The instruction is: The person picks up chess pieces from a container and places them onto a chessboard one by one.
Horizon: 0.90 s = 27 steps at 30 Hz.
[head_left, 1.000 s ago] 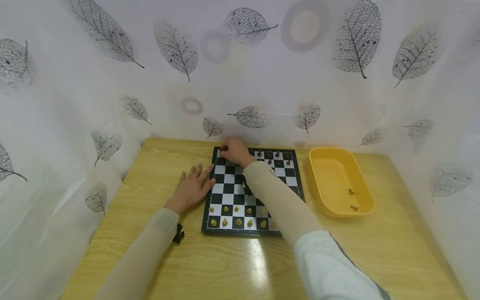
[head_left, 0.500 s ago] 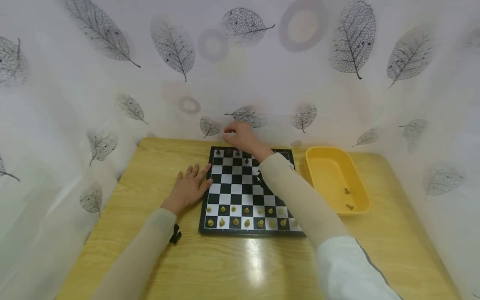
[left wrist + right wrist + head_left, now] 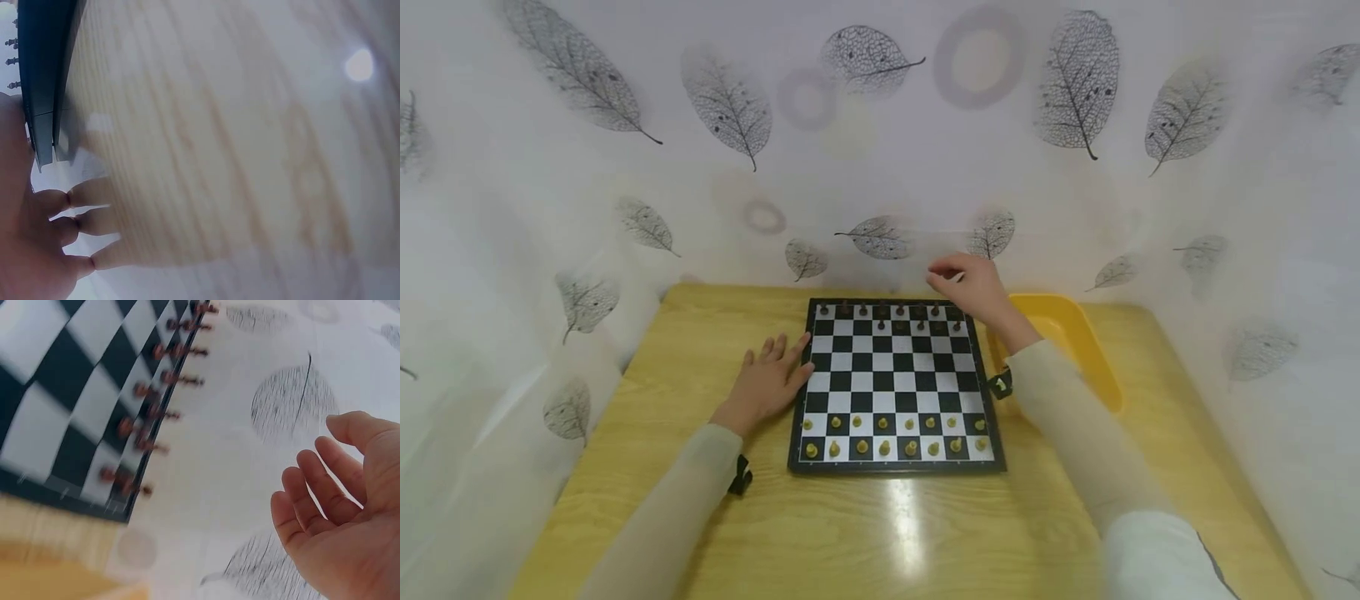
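A black-and-white chessboard lies on the table, its light yellow chess pieces in two rows along the near side. Dark brown chess pieces line the far edge, with several more in the row in front. My left hand rests flat at the board's left side, fingers spread and fingertips right at the edge. Raised over the far right corner is my right hand. In the right wrist view its fingers are loosely bent, and nothing sits between them.
Right of the board stands a yellow tray, partly hidden behind the right forearm. A white curtain with leaf prints hangs behind the wooden table and at both sides.
My right hand has left the board's far left corner, lifted and swept right to the far right corner. The left hand keeps its place at the board's edge. The head view has shifted slightly.
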Available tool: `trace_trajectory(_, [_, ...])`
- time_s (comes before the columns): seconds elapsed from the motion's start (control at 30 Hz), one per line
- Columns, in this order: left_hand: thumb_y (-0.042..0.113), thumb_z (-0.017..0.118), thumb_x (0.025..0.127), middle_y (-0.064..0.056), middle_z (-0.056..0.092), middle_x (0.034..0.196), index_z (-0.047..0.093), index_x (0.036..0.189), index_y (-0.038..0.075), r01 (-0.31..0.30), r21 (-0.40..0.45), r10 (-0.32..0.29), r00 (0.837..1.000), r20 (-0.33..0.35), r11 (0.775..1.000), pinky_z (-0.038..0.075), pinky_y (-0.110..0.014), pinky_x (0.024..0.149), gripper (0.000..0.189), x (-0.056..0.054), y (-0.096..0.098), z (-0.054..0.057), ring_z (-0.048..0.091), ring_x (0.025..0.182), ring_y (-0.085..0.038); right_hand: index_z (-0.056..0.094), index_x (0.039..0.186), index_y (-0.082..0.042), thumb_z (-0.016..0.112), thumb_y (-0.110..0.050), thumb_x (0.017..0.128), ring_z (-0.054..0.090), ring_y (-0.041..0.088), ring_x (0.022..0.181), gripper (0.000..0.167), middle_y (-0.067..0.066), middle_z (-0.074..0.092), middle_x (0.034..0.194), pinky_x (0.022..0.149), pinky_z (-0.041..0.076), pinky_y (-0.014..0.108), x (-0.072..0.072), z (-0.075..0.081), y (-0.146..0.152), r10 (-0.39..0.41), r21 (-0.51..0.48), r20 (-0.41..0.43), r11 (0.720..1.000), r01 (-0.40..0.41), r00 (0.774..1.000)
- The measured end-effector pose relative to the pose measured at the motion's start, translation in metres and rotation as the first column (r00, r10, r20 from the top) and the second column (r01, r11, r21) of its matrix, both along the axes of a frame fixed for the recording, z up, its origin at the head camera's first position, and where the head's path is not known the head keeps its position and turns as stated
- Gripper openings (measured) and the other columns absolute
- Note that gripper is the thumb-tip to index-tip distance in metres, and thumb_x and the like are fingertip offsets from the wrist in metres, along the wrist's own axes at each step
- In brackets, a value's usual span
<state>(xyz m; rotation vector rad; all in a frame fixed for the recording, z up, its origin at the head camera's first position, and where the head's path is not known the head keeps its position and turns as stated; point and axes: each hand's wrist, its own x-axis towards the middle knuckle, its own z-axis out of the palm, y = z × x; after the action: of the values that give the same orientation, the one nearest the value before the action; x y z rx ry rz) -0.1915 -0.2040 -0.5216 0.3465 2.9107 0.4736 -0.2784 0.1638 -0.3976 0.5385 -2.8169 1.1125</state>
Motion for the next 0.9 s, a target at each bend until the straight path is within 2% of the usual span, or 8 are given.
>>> trace_trajectory(0.13, [0.061, 0.028, 0.111, -0.026, 0.014, 0.173, 0.015, 0.171, 0.028, 0.000, 0.005, 0.000, 1.000, 0.002, 1.000, 0.007, -0.075, 0.126, 0.069, 0.001, -0.001, 0.000, 0.014, 0.160, -0.052, 0.075, 0.126, -0.002, 0.070, -0.027, 0.102, 0.068, 0.032, 0.105, 0.034, 0.017, 0.075, 0.122, 0.091, 0.059, 0.043, 0.009, -0.006, 0.033, -0.074, -0.031, 0.003, 0.997, 0.074, 0.997])
trace_trajectory(0.33, [0.061, 0.028, 0.111, -0.026, 0.014, 0.173, 0.015, 0.171, 0.027, 0.000, -0.002, 0.000, 1.000, 0.003, 1.000, 0.008, -0.075, 0.126, 0.070, 0.001, -0.001, 0.000, 0.014, 0.160, -0.052, 0.075, 0.124, -0.002, 0.071, -0.027, 0.102, 0.068, 0.032, 0.102, 0.034, 0.019, 0.076, 0.121, 0.080, 0.051, 0.018, 0.024, -0.016, 0.080, -0.159, -0.041, -0.016, 0.987, 0.158, 0.987])
trace_trajectory(0.43, [0.061, 0.027, 0.111, -0.026, 0.014, 0.173, 0.015, 0.171, 0.027, -0.001, -0.007, 0.001, 1.000, 0.003, 1.000, 0.009, -0.075, 0.126, 0.070, 0.000, 0.000, -0.001, 0.014, 0.160, -0.052, 0.075, 0.125, -0.003, 0.070, -0.029, 0.102, 0.068, 0.027, 0.102, 0.035, 0.020, 0.076, 0.121, 0.080, 0.047, 0.011, 0.033, -0.020, 0.101, -0.192, -0.030, -0.030, 0.981, 0.192, 0.981])
trace_trajectory(0.57, [0.061, 0.027, 0.111, -0.026, 0.014, 0.173, 0.014, 0.171, 0.028, 0.000, -0.009, 0.000, 1.000, 0.001, 1.000, 0.008, -0.075, 0.126, 0.069, -0.001, 0.000, 0.000, 0.014, 0.160, -0.052, 0.075, 0.126, -0.003, 0.070, -0.031, 0.103, 0.066, 0.008, 0.096, 0.036, 0.020, 0.077, 0.120, 0.080, 0.046, 0.008, 0.044, -0.024, 0.126, -0.215, -0.018, -0.037, 0.977, 0.214, 0.976])
trace_trajectory(0.63, [0.060, 0.027, 0.111, -0.026, 0.014, 0.174, 0.014, 0.171, 0.028, 0.000, -0.013, 0.000, 1.000, 0.000, 1.000, 0.008, -0.075, 0.126, 0.069, -0.001, -0.001, 0.000, 0.014, 0.160, -0.052, 0.074, 0.127, -0.002, 0.070, -0.032, 0.103, 0.063, 0.004, 0.095, 0.039, 0.020, 0.076, 0.122, 0.079, 0.047, 0.008, 0.049, -0.026, 0.137, -0.229, -0.013, -0.022, 0.973, 0.228, 0.973])
trace_trajectory(0.7, [0.060, 0.027, 0.111, -0.026, 0.014, 0.174, 0.014, 0.171, 0.027, -0.001, -0.015, 0.001, 1.000, -0.003, 1.000, 0.009, -0.075, 0.126, 0.069, -0.001, -0.001, -0.001, 0.014, 0.160, -0.052, 0.073, 0.129, -0.003, 0.068, -0.036, 0.104, 0.063, 0.008, 0.099, 0.042, 0.019, 0.075, 0.125, 0.078, 0.048, 0.010, 0.055, -0.027, 0.147, -0.250, -0.001, 0.010, 0.968, 0.250, 0.968])
trace_trajectory(0.8, [0.060, 0.027, 0.111, -0.026, 0.014, 0.174, 0.014, 0.171, 0.027, 0.000, -0.012, 0.000, 1.000, 0.003, 1.000, 0.009, -0.075, 0.126, 0.070, -0.002, -0.001, -0.001, 0.014, 0.160, -0.052, 0.072, 0.131, -0.004, 0.067, -0.041, 0.104, 0.064, 0.021, 0.106, 0.046, 0.020, 0.072, 0.130, 0.078, 0.047, 0.013, 0.064, -0.029, 0.160, -0.284, 0.039, 0.052, 0.959, 0.282, 0.957])
trace_trajectory(0.9, [0.060, 0.027, 0.111, -0.026, 0.013, 0.174, 0.013, 0.171, 0.027, 0.003, -0.013, -0.003, 1.000, 0.009, 1.000, 0.008, -0.075, 0.126, 0.070, -0.002, -0.001, -0.002, 0.013, 0.160, -0.052, 0.071, 0.131, -0.002, 0.067, -0.041, 0.104, 0.064, 0.018, 0.106, 0.048, 0.022, 0.071, 0.131, 0.077, 0.046, 0.013, 0.073, -0.032, 0.170, -0.299, 0.069, 0.082, 0.953, 0.294, 0.951])
